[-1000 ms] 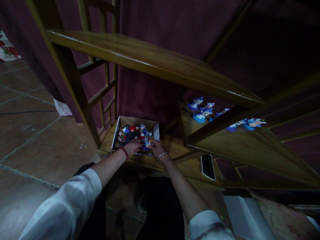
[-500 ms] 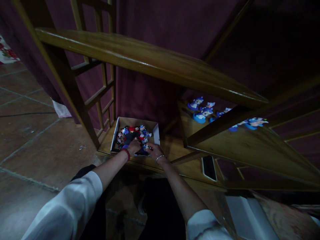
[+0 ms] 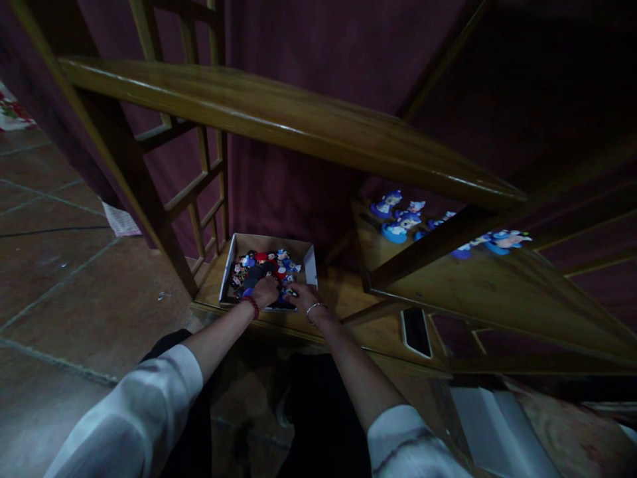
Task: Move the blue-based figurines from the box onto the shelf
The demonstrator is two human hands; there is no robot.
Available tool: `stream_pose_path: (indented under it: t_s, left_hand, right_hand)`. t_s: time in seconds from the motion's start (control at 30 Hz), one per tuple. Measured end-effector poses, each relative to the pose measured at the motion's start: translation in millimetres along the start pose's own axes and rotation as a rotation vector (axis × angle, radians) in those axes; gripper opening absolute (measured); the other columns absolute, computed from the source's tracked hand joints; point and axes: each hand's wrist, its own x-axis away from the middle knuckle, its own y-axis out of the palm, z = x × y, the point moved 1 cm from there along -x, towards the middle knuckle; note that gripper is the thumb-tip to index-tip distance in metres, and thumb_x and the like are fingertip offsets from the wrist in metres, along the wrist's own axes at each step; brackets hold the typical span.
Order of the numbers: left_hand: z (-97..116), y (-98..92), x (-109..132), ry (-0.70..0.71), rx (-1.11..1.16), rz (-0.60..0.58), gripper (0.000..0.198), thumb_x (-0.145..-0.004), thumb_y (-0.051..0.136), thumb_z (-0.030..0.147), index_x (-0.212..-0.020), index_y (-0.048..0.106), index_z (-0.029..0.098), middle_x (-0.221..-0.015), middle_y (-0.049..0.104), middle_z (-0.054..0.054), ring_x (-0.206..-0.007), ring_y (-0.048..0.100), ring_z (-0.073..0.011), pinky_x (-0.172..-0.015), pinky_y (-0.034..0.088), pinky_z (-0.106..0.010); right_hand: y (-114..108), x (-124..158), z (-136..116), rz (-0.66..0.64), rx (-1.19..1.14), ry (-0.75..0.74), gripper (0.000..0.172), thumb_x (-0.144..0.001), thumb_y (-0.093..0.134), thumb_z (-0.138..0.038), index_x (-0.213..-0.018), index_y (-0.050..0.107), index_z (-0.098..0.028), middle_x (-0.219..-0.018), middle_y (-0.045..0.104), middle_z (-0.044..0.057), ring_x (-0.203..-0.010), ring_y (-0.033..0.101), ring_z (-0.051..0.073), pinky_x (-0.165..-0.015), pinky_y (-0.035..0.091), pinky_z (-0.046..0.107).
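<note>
A shallow white cardboard box stands on the low wooden shelf, with several small painted figurines in red, blue and black lying in it. Both of my hands reach into its near side. My left hand, a red bead bracelet at the wrist, is closed over the figurines; its fingertips and whatever they hold are hidden. Close by on the right, my right hand wears a silver bracelet. Its fingers are closed on a small figurine at the box's near right corner.
Blue and purple figurines stand on a higher wooden shelf to the right. A dark-screened phone lies on the lower shelf. Above the box crosses a thick wooden rail; a lattice panel rises on the left.
The view has shifted slightly. My right hand has turned a little over the figurine at the box's near right corner; my left hand stays almost where it was.
</note>
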Motion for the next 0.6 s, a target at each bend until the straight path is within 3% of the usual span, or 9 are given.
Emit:
stream_pose_path:
  t_s: [0.17,0.4,0.6]
  left_hand:
    - [0.0,-5.8,10.4,-0.006,0.050,0.008,0.024,-0.072,0.044,0.010,-0.090,0.060,0.015,-0.086,0.063,-0.006,-0.081,0.059,-0.0130,-0.070,0.044,-0.019]
    - [3.5,-5.9,15.7,0.042,0.058,0.052,0.027,-0.073,0.043,0.011,-0.097,0.056,0.013,-0.097,0.061,-0.010,-0.091,0.057,-0.0161,-0.078,0.044,-0.023]
    - [2.7,-7.0,17.2,0.115,0.013,0.065,0.025,-0.073,0.044,0.007,-0.093,0.057,0.012,-0.094,0.061,-0.011,-0.092,0.057,-0.0164,-0.079,0.043,-0.023]
  right_hand:
    - [-2.1,-4.3,-7.7,-0.050,0.135,-0.036,0.021,-0.067,0.058,-0.023,-0.086,0.066,-0.022,-0.074,0.064,0.003,-0.072,0.057,0.016,-0.066,0.040,0.025]
    - [2.2,-12.4,-5.4,-0.117,0.251,-0.130,0.022,-0.068,0.053,-0.015,-0.088,0.063,-0.018,-0.086,0.065,0.006,-0.080,0.058,0.018,-0.069,0.041,0.023]
    - [8.1,-17.7,-4.9,-0.154,0.326,-0.108,0.026,-0.068,0.051,-0.012,-0.093,0.059,-0.013,-0.092,0.064,0.010,-0.081,0.058,0.018,-0.070,0.042,0.023]
